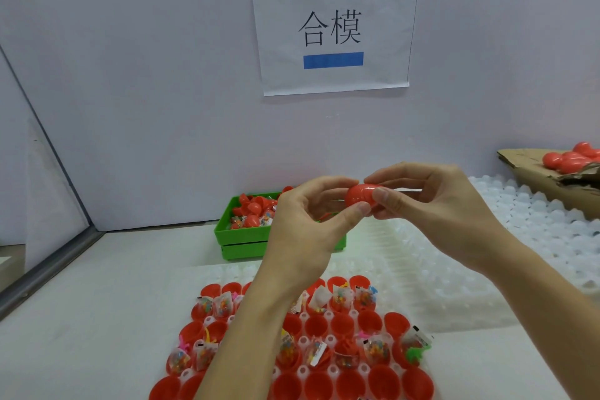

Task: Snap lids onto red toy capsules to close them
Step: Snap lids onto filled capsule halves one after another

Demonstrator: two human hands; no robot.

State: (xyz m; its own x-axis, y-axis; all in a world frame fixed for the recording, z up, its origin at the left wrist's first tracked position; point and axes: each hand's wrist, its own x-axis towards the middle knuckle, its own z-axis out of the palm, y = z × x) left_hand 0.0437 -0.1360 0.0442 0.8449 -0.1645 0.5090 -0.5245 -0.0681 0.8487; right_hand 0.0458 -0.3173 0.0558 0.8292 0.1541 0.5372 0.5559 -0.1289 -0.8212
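Glossy red plastic egg-shaped capsule pinched at opposite ends between left hand and right hand, raised above bench. Likely light, stiff, slippery; best squeezed end to end.

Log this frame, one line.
step: closing capsule | left hand: pinching red capsule | right hand: pinching it too | tray: open halves below

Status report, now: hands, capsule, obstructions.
Left hand and right hand both pinch one red capsule, held above the tray. Nothing in the way.
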